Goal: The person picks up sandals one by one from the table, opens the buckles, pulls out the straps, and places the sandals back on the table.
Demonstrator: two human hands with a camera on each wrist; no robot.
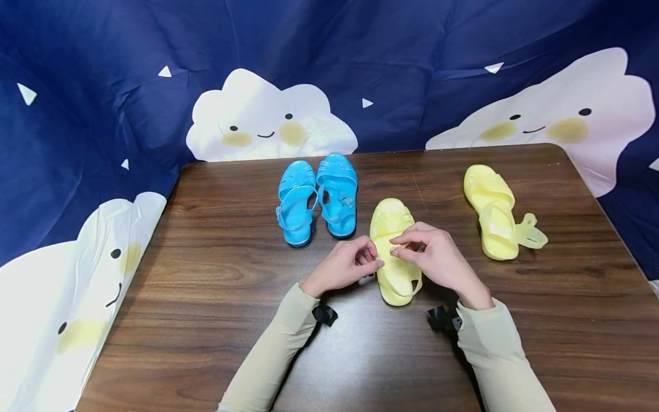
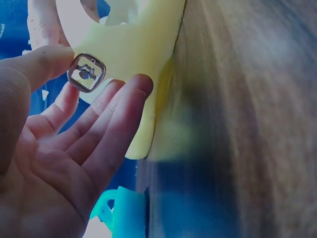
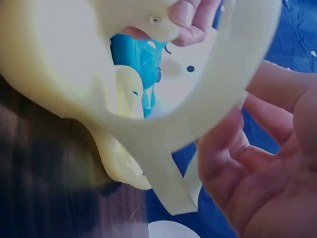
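Note:
A yellow jelly sandal (image 1: 392,220) lies on the table between both hands, its toe pointing away from me. At its left side my left hand (image 1: 346,264) pinches the strap end with the square metal buckle (image 2: 86,73) between thumb and index finger. The other fingers are loosely spread beside the shoe. My right hand (image 1: 437,254) pinches the sandal's strap (image 3: 198,116) above the shoe, thumb against fingers. In the right wrist view, the strap arcs over the opening, with the left fingertips beyond it. The strap's tip is hidden by the right fingers.
A second yellow sandal (image 1: 498,220) lies to the right, its strap undone and sticking out. Two blue sandals, a left one (image 1: 296,214) and a right one (image 1: 338,194), stand side by side at the back. A dark blue cloth (image 1: 391,57) hangs behind the wooden table (image 1: 221,252).

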